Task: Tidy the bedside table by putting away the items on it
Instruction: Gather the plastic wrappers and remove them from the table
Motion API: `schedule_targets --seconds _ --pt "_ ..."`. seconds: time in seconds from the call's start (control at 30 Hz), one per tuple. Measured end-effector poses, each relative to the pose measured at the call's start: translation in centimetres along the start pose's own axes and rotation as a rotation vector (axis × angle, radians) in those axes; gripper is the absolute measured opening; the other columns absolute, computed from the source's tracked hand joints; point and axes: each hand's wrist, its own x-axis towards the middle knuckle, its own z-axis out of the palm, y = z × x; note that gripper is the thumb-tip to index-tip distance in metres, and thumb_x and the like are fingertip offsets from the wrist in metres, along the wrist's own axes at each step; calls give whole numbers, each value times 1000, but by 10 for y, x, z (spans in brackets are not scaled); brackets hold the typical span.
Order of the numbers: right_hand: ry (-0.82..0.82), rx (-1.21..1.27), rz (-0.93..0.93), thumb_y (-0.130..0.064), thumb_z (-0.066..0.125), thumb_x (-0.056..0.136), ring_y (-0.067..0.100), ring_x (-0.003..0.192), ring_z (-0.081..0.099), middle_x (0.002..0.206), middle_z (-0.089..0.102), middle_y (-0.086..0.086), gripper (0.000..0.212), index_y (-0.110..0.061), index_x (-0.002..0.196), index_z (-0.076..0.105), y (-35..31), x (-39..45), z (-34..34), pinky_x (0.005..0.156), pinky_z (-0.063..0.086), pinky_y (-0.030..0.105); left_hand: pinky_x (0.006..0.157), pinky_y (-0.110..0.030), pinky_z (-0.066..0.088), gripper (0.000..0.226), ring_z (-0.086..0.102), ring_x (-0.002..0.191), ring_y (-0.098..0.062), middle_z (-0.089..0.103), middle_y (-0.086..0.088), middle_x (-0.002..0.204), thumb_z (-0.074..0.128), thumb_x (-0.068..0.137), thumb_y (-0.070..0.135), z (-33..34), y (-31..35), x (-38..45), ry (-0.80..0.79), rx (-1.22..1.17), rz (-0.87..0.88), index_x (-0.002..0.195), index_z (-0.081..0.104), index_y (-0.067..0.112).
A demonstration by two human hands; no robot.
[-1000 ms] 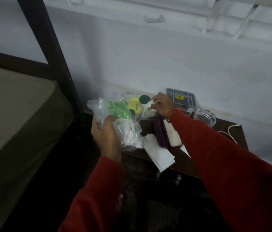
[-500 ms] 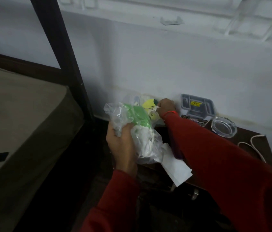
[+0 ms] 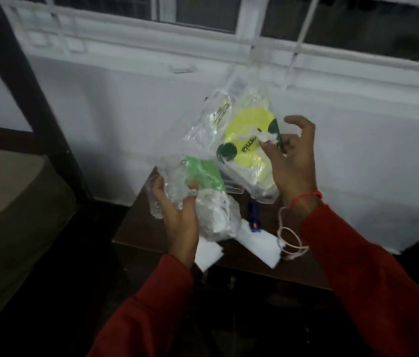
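— What do the hands hold?
— The left hand (image 3: 177, 215) grips a crumpled bag (image 3: 203, 191) with green inside; the right hand (image 3: 293, 161) pinches a clear packet (image 3: 244, 140) with a yellow disc, both raised over the table (image 3: 139, 228).
— On it?
— White papers (image 3: 260, 246) and a cord (image 3: 291, 240).

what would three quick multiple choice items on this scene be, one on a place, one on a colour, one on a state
1. Where does the white cord lie?
A. on the table
B. on the bed
C. on the window sill

2. What colour is the disc printed on the bag in the right hand?
A. red
B. yellow
C. blue

3. What is the left hand doing?
A. resting flat on the table
B. hanging empty
C. gripping crumpled plastic

Answers:
1. A, it coils on the dark table beside the right wrist.
2. B, a bright yellow circle shows through the clear bag.
3. C, the fingers close round clear and green plastic.
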Motion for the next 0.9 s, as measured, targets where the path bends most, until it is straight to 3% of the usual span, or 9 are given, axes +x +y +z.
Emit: schedule_targets --seconds 0.03,0.1,0.2,0.27,0.37,0.47,0.57,0.73,0.9 --pt "-1 86 62 -6 72 85 9 78 64 89 66 6 50 -32 121 48 -5 -11 -26 77 54 22 93 -16 52 53 60 112 13 56 18 134 68 81 47 15 0 -11 -17 -10 -57 113 38 76" --pt "-2 208 179 0 72 85 11 81 68 88 73 4 39 -18 118 60 -12 -27 -76 78 57 24 105 -28 49 45 57 105 21 49 30 125 65 85 50 46 -3 -33 -61 -34 -172 111 34 71" --pt "-40 167 302 -3 75 84 15 80 69 88 77 8 15 -2 99 72 -6 -50 -142 76 56 28 107 -56 48 44 62 121 -14 60 4 135 60 96 35 94 -15 -71 -185 -179 -388 136 43 35" --pt "-2 131 357 -5 76 83 20 84 65 93 74 21 19 7 96 70 6 -65 -180 78 52 33 107 -62 46 46 59 130 -31 58 -11 143 53 102 27 129 -22 -99 -297 -253 -488 147 42 20" --pt "93 170 448 -6 76 84 22 85 61 94 67 20 24 10 97 65 31 -82 -230 76 50 33 115 -59 39 48 54 135 -37 57 -20 145 48 103 29 171 -35 -140 -431 -204 -639 147 47 10" --pt "143 207 539 -11 75 86 15 72 60 87 64 9 10 -12 88 65 62 -105 -271 58 49 23 112 -50 45 49 60 128 -34 66 -19 134 38 106 37 194 -57 -176 -619 -69 -743 139 57 6" --pt "198 168 609 -8 73 87 9 66 59 80 65 2 15 -18 82 63 100 -140 -300 56 48 21 110 -49 47 52 63 123 -35 68 -20 131 41 105 40 204 -95 -209 -731 75 -821 139 58 5" --pt "210 -56 746 0 67 89 12 64 47 73 53 6 12 -6 94 57 170 -210 -334 53 41 15 105 -58 47 65 62 120 -32 65 -3 131 58 84 68 185 -165 -244 -980 596 -1031 139 50 33" --pt "188 -243 987 5 64 89 12 56 46 68 49 5 16 -2 98 52 244 -269 -336 41 38 8 78 -44 62 40 71 96 -32 73 -10 108 63 91 41 162 -229 -260 -954 747 -1243 126 58 22"
